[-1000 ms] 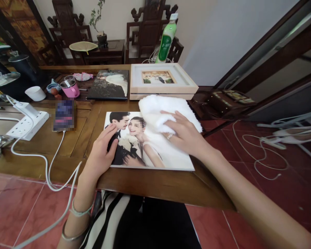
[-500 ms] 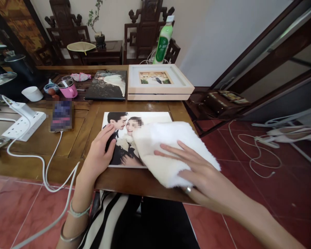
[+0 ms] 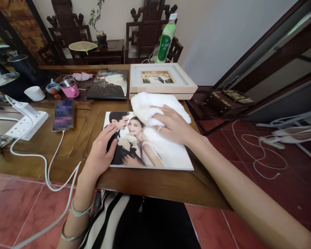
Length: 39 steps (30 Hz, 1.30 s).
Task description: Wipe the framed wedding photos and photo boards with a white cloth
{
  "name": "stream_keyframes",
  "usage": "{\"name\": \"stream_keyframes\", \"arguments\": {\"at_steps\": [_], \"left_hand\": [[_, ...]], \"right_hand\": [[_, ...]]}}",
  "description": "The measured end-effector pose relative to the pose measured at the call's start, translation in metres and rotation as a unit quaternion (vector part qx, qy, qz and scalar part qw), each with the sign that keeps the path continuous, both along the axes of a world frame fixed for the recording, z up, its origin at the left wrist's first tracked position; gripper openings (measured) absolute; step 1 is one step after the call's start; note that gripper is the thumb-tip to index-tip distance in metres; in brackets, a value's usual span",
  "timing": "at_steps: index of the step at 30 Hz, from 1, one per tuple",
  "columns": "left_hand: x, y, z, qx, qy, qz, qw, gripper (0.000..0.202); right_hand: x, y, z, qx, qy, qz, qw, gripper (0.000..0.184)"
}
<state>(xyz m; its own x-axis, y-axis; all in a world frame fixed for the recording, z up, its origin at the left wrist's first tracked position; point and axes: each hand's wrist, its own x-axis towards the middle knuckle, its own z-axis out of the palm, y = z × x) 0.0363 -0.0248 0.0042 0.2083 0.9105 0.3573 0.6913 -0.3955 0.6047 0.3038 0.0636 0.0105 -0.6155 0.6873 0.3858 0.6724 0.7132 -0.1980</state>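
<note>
A large wedding photo print (image 3: 155,152) lies flat on the wooden table (image 3: 150,185) in front of me. My left hand (image 3: 101,155) rests on the print's left edge with its fingers flat and spread. My right hand (image 3: 172,126) presses a fluffy white cloth (image 3: 147,105) onto the print's far right corner, fingers laid over the cloth and gathering it. A ring shows on that hand.
Behind the print lie a dark photo album (image 3: 109,84) and a white framed box (image 3: 162,81), with a green bottle (image 3: 166,39) beyond. On the left sit a phone (image 3: 63,116) on a charging cable, a white power strip (image 3: 26,124), a pink cup (image 3: 69,88). The table edge drops to red tiles on the right.
My right hand swept the cloth from the print's top down to its near right corner, then back up to the far right corner. My left hand stayed put.
</note>
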Motion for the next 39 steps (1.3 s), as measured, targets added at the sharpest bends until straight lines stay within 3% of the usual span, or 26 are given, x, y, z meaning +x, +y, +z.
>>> {"name": "stream_keyframes", "arguments": {"at_steps": [4,12,16,21,29,32,35,39], "left_hand": [[-0.001,0.0,-0.002,0.004,-0.003,-0.003,1.0,0.039],[-0.001,0.001,-0.002,0.007,-0.002,0.0,1.0,0.04],[0.001,0.0,0.0,0.007,0.003,-0.001,1.0,0.04],[0.001,0.0,0.0,0.01,0.007,0.0,1.0,0.04],[0.0,0.0,0.0,0.003,0.006,0.001,1.0,0.04],[0.0,0.0,0.001,-0.005,0.006,0.002,1.0,0.041],[0.001,0.0,0.002,-0.007,0.003,0.002,1.0,0.04],[0.0,0.0,0.0,-0.001,-0.002,-0.002,1.0,0.04]], "right_hand": [[-0.003,-0.032,0.002,0.009,-0.009,-0.005,1.0,0.022],[-0.001,-0.141,0.009,-0.009,0.034,0.064,0.997,0.023],[0.001,-0.167,0.008,0.0,0.044,0.086,0.995,0.023],[0.004,-0.141,0.01,-0.025,0.015,0.101,0.994,0.028],[-0.009,-0.033,0.01,-0.032,-0.012,0.048,0.998,0.039],[-0.02,-0.007,0.008,-0.035,-0.021,0.014,0.999,0.04],[-0.031,-0.005,0.008,-0.036,-0.022,-0.016,0.999,0.041],[-0.036,-0.04,0.01,-0.03,-0.017,-0.018,0.999,0.034]]}}
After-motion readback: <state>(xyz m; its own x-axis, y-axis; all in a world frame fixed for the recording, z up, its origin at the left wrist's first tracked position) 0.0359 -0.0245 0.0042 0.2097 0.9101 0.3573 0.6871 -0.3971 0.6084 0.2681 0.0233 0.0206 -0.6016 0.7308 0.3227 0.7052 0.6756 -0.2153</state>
